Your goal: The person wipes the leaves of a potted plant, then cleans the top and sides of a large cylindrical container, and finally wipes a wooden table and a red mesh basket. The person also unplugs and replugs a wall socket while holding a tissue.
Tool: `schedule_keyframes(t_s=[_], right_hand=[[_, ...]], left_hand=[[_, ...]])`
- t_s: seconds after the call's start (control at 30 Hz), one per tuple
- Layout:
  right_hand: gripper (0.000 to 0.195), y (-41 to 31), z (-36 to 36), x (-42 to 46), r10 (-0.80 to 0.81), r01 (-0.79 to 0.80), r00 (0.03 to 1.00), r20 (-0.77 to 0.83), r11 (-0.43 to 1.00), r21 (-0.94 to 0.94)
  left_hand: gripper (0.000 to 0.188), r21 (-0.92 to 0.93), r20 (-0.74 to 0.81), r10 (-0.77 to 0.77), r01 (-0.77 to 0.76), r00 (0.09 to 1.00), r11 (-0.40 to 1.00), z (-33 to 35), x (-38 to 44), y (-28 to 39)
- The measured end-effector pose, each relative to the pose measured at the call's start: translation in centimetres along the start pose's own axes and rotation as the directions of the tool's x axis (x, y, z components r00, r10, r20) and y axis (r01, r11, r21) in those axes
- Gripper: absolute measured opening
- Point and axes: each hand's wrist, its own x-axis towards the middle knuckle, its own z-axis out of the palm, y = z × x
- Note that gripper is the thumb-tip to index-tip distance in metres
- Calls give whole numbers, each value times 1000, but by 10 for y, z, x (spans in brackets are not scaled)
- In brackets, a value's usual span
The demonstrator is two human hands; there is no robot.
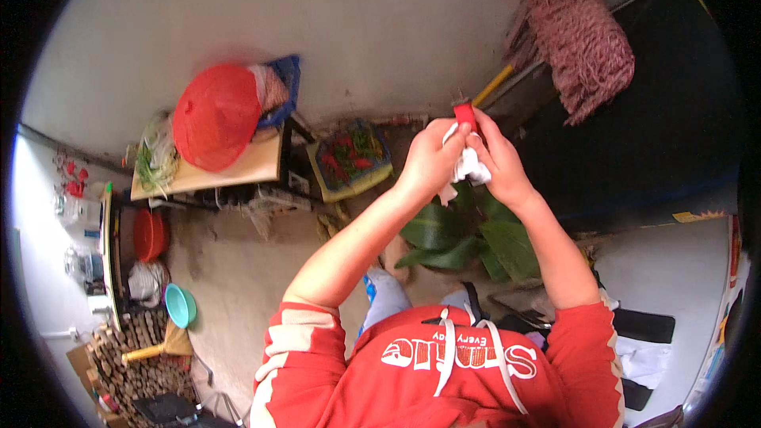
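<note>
Both my hands are raised together in front of me. My left hand (433, 151) and my right hand (502, 163) grip a small red object (464, 114) with thin metal prongs or wires at its top; its exact kind cannot be told. A crumpled white cloth or tissue (472, 166) hangs between my palms, below the red object. Large green leaves (440, 235) lie lower down, beneath my forearms. A yellow pole (493, 86) leans just beyond my right hand.
A wooden table (238, 166) bears a red mesh food cover (217, 117) and green vegetables (156, 166). Beside it stands a tray of red and green peppers (354, 154). A pink shaggy mop head (579, 41) hangs at upper right. Stacked firewood (140, 362) and a turquoise basin (181, 305) are at lower left.
</note>
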Motion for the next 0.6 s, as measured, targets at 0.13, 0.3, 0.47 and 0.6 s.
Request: schedule_keyframes(t_s=[0.13, 0.3, 0.47, 0.6], right_hand=[[34, -2, 6, 34, 86, -85, 984, -157, 996, 13], [34, -14, -17, 73, 213, -152, 962, -168, 936, 319], [27, -30, -43, 92, 241, -162, 949, -202, 926, 342], [25, -30, -78, 103, 228, -135, 946, -232, 925, 355]], left_hand=[[44, -13, 89, 55, -54, 995, 998, -74, 21, 9], [24, -132, 209, -104, 134, 972, 982, -136, 54, 39], [34, -223, 220, -144, 194, 965, 955, -139, 98, 43], [30, -176, 165, -115, 144, 980, 974, -134, 126, 50]])
